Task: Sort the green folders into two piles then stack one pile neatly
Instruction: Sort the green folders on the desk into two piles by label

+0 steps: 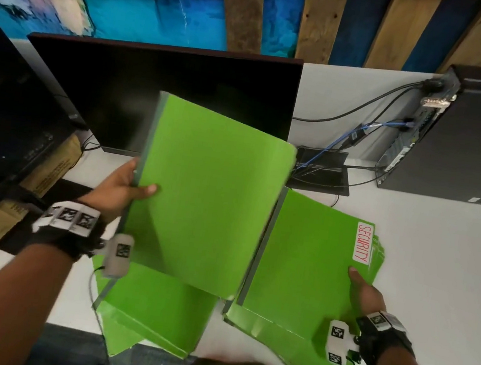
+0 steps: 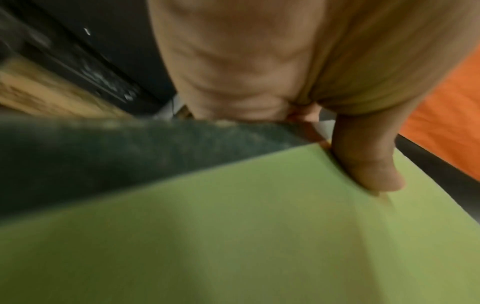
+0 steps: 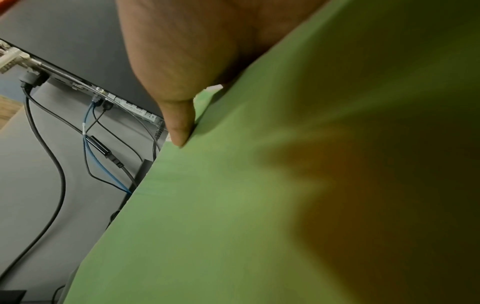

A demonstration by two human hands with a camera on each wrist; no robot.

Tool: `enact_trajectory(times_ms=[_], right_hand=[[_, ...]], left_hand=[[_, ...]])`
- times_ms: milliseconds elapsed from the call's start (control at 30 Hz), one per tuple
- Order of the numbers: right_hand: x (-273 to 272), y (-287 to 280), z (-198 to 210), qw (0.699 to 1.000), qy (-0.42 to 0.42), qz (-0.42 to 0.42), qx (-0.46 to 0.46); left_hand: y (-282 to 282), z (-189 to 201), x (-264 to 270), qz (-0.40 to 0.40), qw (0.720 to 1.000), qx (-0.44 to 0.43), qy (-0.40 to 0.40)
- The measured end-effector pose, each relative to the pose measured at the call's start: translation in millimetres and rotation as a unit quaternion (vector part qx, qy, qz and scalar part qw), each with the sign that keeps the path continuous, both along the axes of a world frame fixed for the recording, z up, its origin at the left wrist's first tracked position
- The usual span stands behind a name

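Observation:
A green folder with a grey spine is held up in the air over the desk, tilted. My left hand grips its spine edge, thumb on the green cover, fingers behind. Beneath it lies a left pile of green folders. To the right sits a second pile whose top folder bears a white SECURITY label. My right hand holds that pile's right edge, thumb pressed on the top cover; its fingers are hidden.
A dark monitor stands behind the folders, another screen on cardboard boxes at left. A black computer case with cables sits at the back right. The white desk is bare right of the piles.

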State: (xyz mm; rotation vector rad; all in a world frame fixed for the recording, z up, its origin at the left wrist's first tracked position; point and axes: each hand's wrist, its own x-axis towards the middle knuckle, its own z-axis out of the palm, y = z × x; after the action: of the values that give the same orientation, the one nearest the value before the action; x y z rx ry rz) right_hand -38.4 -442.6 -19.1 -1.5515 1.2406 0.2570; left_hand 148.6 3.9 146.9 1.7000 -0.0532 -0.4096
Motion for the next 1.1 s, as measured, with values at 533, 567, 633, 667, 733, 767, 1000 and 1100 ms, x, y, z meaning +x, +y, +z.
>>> enact_trajectory(times_ms=[533,567,633,667,733,767,1000,1100], right_hand=[[-2,0,-4,0.998,-0.023,-0.049,0.031],[-3,0,-5,0.998,-0.024,-0.045,0.028],[-4,3,-5,0.999,-0.035,-0.034,0.011],[-5,4,-6,0.999,-0.035,-0.026,-0.004],[-5,5,-8,0.999,-0.021,-0.012,-0.027],[-4,5,-8,0.999,-0.012,-0.007,-0.031],[1,6,-4,0.998,0.014,0.008,-0.055],[0,6,-4,0.998,0.013,0.005,-0.061]], left_hand=[[-194,-152,-38,-0.098,0.951,0.293,0.009],[-198,-153,-42,-0.09,0.949,0.3,0.009],[-203,-155,-47,-0.088,0.942,0.323,-0.014],[-205,-154,-49,-0.095,0.939,0.328,-0.027],[-205,-152,-49,-0.12,0.937,0.325,-0.044],[-202,-151,-47,-0.126,0.939,0.316,-0.041],[-84,-151,-18,0.1,0.888,0.449,-0.016],[-12,-161,-28,0.13,0.822,0.543,0.112]])
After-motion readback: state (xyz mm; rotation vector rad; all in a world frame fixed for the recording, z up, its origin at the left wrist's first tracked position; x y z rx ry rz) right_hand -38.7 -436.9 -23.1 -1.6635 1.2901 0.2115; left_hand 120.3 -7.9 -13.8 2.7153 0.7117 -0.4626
